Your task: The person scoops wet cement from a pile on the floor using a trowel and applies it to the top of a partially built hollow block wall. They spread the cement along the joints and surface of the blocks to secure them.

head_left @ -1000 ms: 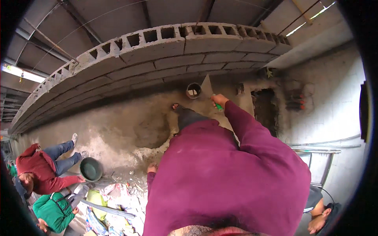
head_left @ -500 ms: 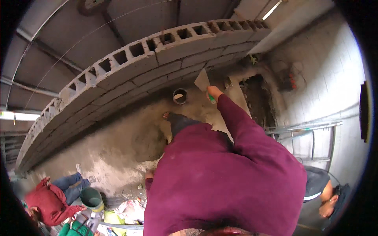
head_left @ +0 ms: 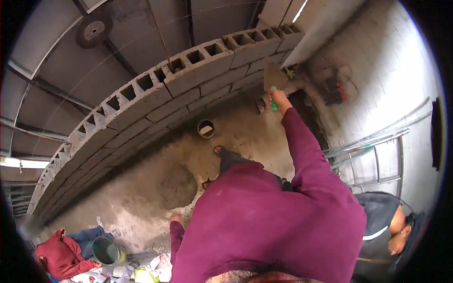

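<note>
While the right hand point(head_left: 280, 98) at one o'clock grips a green-handled steel trowel point(head_left: 274, 80) against the grey hollow-block wall point(head_left: 198, 70), mortar could drop; the left hand's point(head_left: 175, 218) grip is unclear.

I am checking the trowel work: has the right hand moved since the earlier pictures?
Yes. The right hand, gripping the green-handled trowel, has moved away from the small round bucket, up toward the block wall.
</note>
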### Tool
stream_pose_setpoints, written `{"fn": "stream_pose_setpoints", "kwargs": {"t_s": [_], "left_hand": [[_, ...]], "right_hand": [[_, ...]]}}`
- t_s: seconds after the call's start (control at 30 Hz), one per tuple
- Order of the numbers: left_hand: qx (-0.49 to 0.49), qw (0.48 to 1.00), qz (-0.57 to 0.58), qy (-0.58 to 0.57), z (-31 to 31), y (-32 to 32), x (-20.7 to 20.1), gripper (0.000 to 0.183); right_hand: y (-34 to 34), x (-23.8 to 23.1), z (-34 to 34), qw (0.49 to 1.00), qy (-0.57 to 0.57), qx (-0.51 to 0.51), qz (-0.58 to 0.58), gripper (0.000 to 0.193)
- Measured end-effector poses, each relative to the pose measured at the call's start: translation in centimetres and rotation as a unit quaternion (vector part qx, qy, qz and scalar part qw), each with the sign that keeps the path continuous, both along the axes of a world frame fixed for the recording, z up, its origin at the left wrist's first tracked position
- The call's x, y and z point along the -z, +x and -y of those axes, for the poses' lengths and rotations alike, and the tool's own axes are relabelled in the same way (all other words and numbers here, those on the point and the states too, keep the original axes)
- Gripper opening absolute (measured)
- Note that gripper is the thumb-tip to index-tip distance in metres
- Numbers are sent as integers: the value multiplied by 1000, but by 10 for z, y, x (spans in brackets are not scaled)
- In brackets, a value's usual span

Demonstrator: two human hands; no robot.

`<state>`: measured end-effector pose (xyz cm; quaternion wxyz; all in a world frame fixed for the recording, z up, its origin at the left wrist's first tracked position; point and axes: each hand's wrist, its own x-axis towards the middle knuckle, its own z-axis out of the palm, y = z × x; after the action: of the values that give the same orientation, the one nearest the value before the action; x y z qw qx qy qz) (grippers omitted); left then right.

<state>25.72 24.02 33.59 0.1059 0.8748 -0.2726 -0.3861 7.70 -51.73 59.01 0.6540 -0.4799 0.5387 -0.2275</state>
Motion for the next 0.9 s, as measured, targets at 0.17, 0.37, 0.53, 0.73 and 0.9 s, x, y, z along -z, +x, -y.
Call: {"fn": "stream_pose_setpoints", "kwargs": {"t_s": [0.17,0.37,0.53,0.73,0.9], "left_hand": [[118,982,133,-70,5,-66,12,27],[-284,950,-124,-30,67,-76,6,19],[-448,864,-197,-121,129,-78,-23,14],[-514,809,-221,-180,161,-74,-40,14],[-571,776,-260,-61,156,-82,-55,20]], "right_hand": [[49,-21,80,999,-31,9,8,18],[72,-27,143,996,-16,-64,-53,18],[94,-31,136,994,-34,-83,-62,14],[110,-31,150,988,-52,-127,-76,17],[152,-18,146,970,-122,-174,-119,16]]}}
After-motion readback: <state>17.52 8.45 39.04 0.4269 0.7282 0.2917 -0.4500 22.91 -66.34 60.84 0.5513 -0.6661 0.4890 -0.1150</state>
